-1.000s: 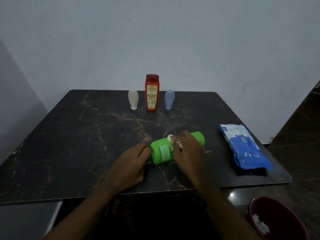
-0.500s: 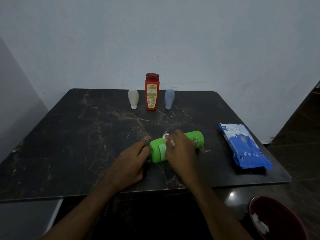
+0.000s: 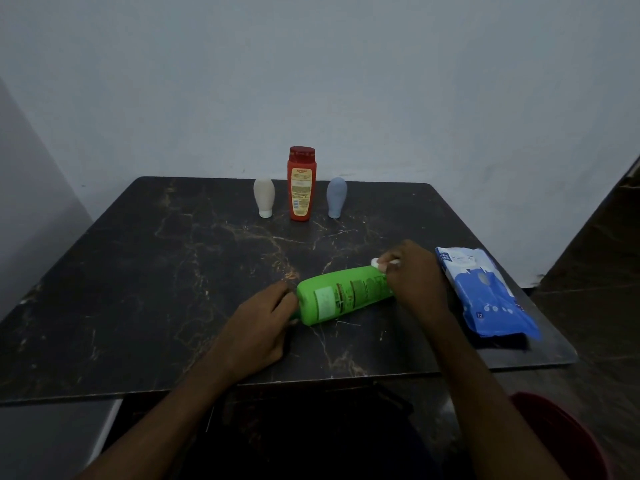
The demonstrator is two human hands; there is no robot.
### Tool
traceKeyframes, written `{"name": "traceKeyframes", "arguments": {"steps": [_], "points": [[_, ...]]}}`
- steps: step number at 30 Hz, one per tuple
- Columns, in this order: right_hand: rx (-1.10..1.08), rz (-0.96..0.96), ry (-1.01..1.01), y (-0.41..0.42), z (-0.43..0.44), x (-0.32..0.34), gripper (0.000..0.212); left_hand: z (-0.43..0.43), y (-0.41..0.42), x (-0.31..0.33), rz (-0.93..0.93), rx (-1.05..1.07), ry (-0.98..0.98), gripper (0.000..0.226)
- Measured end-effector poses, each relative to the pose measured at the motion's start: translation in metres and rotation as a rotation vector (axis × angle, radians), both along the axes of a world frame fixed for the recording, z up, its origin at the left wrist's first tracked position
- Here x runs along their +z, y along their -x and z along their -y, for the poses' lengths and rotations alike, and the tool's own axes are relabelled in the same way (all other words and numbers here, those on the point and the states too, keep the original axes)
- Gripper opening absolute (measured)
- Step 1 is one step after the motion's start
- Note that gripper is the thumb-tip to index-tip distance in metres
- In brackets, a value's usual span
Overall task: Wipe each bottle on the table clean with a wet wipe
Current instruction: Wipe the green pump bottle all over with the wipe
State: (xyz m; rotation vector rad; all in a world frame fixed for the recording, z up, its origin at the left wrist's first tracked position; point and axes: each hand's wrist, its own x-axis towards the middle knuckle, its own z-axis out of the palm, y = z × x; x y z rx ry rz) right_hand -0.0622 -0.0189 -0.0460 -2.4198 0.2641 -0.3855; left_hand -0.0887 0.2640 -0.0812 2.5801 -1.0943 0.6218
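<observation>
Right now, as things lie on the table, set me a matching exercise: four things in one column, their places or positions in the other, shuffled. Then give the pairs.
Things:
1. green bottle
2. red bottle
3. white bottle
4. pack of wipes

Places:
A. standing at the left end of the back row
B. lying on its side near the front
C. lying flat by the right edge of the table
D. standing, tallest in the back row

Pairs: 1-B, 2-D, 3-A, 4-C
</observation>
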Motion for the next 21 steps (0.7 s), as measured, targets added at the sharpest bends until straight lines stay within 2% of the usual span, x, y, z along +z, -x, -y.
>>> {"name": "traceKeyframes", "arguments": {"steps": [5,9,17,21], "points": [[0.188,0.059,-0.124,0.022,-0.065,0.003,0.011,0.001,0.001,0.003,-0.013,0.000,0.000,0.036],[0.274,0.077,-0.089,0.024,-0.085,-0.003,0.019,0.001,0.003,0.005,-0.011,-0.005,0.009,0.042],[0.047,0.073,-0.003,-0.006,-0.006,-0.001,0.011,0.000,0.000,0.002,-0.011,-0.018,0.012,0.032],[0.077,0.023,0.013,-0.009,-0.017,-0.002,0.011,0.000,0.000,0.001,0.007,-0.014,0.014,0.031]]}}
